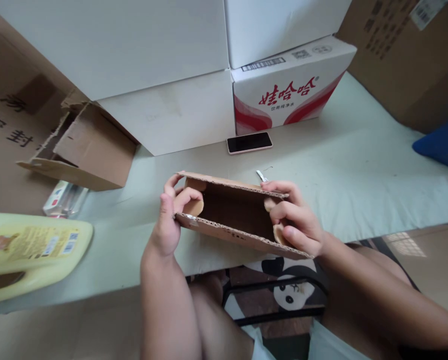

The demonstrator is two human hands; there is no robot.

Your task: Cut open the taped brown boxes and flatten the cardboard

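Observation:
Between my two hands is a small brown cardboard box (242, 236), its open side turned up toward me and its inside dark. My left hand (171, 215) grips the box's left end, with fingers bent over the small end flap there. At the other end my right hand (297, 217) has its fingers curled around the edge and the right end flaps. The box is tilted and held at the table's front edge. Just behind its right rear corner lies a small silvery tool (262, 176), partly hidden by the box and hand.
A black-screened phone (250, 143) lies before a white and red carton (289, 97) and stacked white boxes (167, 112). On the left are an opened cardboard box (100, 145), a clear plastic package (65, 199) and a yellow-green bottle (40, 245). A pale cloth covers the table (370, 165).

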